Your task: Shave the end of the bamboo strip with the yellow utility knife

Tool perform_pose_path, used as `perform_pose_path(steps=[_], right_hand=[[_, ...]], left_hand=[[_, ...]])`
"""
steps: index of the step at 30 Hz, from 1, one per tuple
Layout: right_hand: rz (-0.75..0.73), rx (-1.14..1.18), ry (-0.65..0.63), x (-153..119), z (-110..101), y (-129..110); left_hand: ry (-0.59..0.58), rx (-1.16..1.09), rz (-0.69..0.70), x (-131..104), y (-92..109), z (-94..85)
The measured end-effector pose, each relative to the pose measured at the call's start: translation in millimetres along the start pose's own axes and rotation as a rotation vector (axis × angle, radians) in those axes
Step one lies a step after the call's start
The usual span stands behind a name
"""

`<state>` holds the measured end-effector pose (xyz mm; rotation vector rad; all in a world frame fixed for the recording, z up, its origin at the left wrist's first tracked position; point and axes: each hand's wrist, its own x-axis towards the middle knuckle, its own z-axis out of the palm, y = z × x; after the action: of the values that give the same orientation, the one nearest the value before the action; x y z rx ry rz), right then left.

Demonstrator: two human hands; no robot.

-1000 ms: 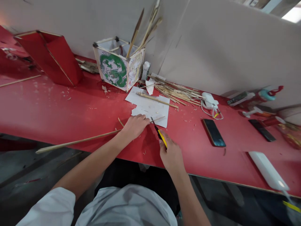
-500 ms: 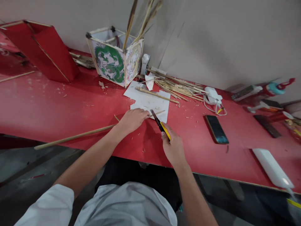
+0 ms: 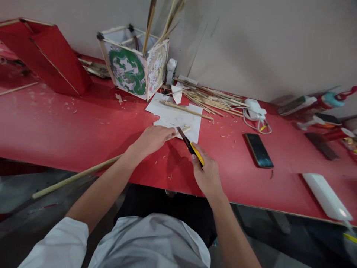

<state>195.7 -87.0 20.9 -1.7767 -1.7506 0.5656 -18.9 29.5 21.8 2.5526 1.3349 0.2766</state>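
Near mid-frame in the head view, my left hand [image 3: 154, 139] grips a bamboo strip [image 3: 184, 130] with curled fingers over white paper [image 3: 195, 128]; my right hand [image 3: 206, 169] closes its fingers around a yellow cutter [image 3: 197, 153]. Upper left of centre, a dragon-panelled box [image 3: 126, 69] holds leaning sticks [image 3: 149, 26].

I count one left hand [image 3: 153, 138] and one right hand [image 3: 206, 173], both mine, one knife [image 3: 196, 153], one red box [image 3: 54, 61], one green dragon [image 3: 128, 70], one table [image 3: 83, 132], and piled sticks [image 3: 214, 101] too many to number.
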Motion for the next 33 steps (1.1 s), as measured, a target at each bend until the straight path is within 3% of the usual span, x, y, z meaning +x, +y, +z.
perform_pose_path(steps=[5,18,33], right_hand=[[0.039,-0.036,-0.054,0.8,2.0,5.1],[0.026,-0.035,-0.014,-5.8,-1.3,7.4],[0.034,-0.136,-0.059,-0.1,9.8,-2.0]], left_hand=[[-0.003,0.037,0.011,-1.1,0.2,2.0],[-0.005,0.206,0.068,-8.3,-4.9,4.7],[0.076,0.068,0.088,-14.9,-14.4,26.5]])
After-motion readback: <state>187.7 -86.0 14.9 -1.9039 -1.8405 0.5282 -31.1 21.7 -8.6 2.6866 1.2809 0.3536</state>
